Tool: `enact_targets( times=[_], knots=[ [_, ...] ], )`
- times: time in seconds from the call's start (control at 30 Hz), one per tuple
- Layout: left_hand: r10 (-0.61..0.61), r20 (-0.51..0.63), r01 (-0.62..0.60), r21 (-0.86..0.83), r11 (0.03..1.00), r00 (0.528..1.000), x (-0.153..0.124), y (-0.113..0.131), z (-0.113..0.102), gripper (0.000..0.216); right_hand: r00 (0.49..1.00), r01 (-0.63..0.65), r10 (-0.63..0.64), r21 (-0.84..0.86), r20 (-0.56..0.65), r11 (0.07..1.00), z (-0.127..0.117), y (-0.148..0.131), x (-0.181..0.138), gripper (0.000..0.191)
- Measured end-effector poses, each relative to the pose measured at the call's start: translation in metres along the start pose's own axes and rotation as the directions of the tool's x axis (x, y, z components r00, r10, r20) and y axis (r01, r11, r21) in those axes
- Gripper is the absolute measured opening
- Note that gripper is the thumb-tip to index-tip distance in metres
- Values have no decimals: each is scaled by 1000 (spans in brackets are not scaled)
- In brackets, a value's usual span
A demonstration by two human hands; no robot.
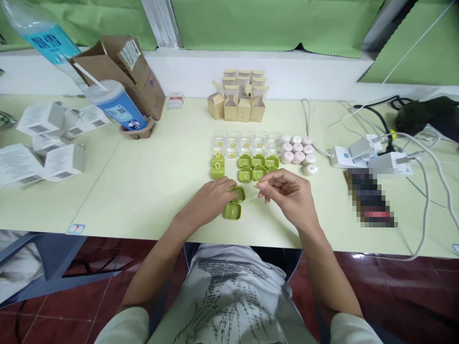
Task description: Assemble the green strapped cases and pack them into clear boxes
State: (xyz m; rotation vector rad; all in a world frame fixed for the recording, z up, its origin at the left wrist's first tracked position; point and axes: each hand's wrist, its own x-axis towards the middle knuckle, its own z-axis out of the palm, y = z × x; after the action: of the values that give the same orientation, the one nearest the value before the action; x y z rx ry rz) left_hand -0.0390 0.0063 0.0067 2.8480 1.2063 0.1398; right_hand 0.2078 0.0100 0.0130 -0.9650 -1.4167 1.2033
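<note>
A small green case (233,211) lies open on the table in front of me, its two hollow halves one behind the other. My left hand (211,199) grips the far half from the left, fingers curled over its edge. To the right of the case, my right hand (289,193) is raised and pinches a small yellow piece (261,183) between thumb and fingertips; its exact shape is too small to tell. Just beyond stand several green hollow halves (245,175), partly hidden by my right hand. Two green pieces with yellow loops (217,171) sit behind my left hand.
Behind are clear plastic cups (247,143), pale pink and white round pieces (298,157) and small open cartons (244,110). White boxes (64,161), a blue cup (124,110) and a brown box (143,81) stand left. Chargers and cables (387,162) lie right, near a pixelated object (371,196).
</note>
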Motion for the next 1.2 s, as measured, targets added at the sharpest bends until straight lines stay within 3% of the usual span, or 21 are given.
enact_targets(
  times=[0.2,0.3,0.47,0.63,0.8,0.93,1.03,1.2],
  knots=[
    [0,-93,-11,-123,992,996,5,-6,7,19,998,-70,69,125,9,990,-2,3,2,32],
    [-25,-185,-25,-266,964,982,6,-4,3,15,998,-55,55,152,2,987,-1,0,1,26],
    [-41,-327,-110,-429,897,944,8,1,-1,13,997,72,-68,87,-47,994,-6,0,-1,17],
    [-76,-459,-178,-485,856,885,12,6,4,51,956,286,-292,-154,-14,946,-12,-1,-5,10],
    [-112,-384,-163,-616,771,917,12,7,8,66,848,526,-501,-387,171,758,-13,-5,-4,16],
    [-148,-330,-193,-800,568,932,12,4,8,79,740,669,-602,-430,301,607,-19,-6,-1,22],
    [-156,-268,-185,-894,407,951,12,2,6,80,698,715,-610,-408,376,568,-23,-6,0,23],
    [-167,-203,-161,-959,231,965,11,3,1,76,652,756,-645,-404,399,515,-21,-4,0,23]
  ],
)
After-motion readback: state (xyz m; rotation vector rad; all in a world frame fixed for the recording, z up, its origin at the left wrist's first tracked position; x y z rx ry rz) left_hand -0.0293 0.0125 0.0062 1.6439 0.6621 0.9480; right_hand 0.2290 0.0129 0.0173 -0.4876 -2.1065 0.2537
